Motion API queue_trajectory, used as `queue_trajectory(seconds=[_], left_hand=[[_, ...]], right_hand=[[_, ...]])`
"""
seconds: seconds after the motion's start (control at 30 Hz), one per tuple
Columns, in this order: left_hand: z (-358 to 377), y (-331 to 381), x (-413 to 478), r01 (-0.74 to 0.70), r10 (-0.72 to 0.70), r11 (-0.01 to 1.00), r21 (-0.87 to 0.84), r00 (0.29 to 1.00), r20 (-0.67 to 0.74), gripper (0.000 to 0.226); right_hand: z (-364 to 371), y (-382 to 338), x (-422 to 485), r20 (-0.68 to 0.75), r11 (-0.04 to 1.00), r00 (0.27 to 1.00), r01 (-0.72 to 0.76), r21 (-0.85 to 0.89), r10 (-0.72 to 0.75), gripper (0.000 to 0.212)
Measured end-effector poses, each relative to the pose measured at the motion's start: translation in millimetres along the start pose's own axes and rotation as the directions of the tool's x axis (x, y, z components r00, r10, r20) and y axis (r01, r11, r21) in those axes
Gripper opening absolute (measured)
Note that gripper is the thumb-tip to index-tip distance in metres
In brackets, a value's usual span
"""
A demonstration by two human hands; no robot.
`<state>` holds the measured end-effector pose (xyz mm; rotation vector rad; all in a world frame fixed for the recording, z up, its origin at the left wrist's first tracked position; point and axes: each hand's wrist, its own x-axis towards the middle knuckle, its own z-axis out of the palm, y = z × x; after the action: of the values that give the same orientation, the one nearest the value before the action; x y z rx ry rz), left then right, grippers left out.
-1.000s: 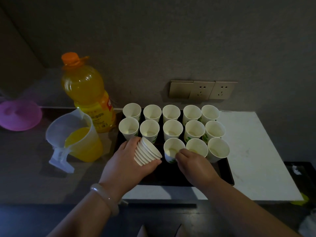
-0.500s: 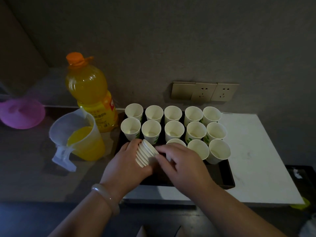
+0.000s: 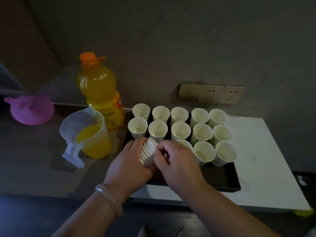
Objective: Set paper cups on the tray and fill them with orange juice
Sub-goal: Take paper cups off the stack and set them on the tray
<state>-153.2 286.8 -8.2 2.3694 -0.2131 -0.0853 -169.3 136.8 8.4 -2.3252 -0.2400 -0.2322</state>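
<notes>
Left hand (image 3: pixel 130 161) grips stack of cups (image 3: pixel 147 151) over the tray (image 3: pixel 222 178) left edge, fingers curled round it. Right hand (image 3: pixel 177 161) fingers pinch the stack's top rim. Upright cups (image 3: pixel 180 130) fill the tray's far part; near-right strip bare. Jug (image 3: pixel 90 134) and bottle (image 3: pixel 100 93) stand left of tray.

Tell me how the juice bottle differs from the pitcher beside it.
The bottle is sealed with an orange cap; the pitcher is open on top. The bottle is full almost to the neck; the pitcher is only partly filled. The bottle has a yellow label and no handle; the pitcher is plain cloudy plastic with a handle. Both hold orange juice and stand upright left of the tray.
</notes>
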Motion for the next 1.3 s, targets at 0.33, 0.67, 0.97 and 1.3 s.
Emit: queue_trajectory(seconds=[0.33,0.67,0.97,1.3], left_hand=[[-7.3,-5.7,1.1,0.011,-0.011,1.000,0.023,1.000,-0.029,0.071],[-12.3,-30.2,-10.6,0.126,-0.124,0.992,0.011,0.988,-0.092,0.073],[-18.9,-38.2,-10.6,0.136,-0.135,0.991,0.001,0.985,-0.110,0.071],[-17.2,-43.1,-11.8,0.156,-0.156,0.988,-0.006,0.985,-0.074,0.075]], right_hand=[[4.7,2.1,0.1,-0.238,0.997,0.969,0.049,-0.059,-0.062,0.025],[5.5,43.1,6.1,-0.002,0.947,0.981,0.185,-0.263,-0.192,0.016],[53.2,73.9,10.2,0.267,0.812,0.928,0.361,-0.460,-0.261,0.038],[54.9,72.9,12.5,0.270,0.801,0.932,0.350,-0.486,-0.243,0.040]])
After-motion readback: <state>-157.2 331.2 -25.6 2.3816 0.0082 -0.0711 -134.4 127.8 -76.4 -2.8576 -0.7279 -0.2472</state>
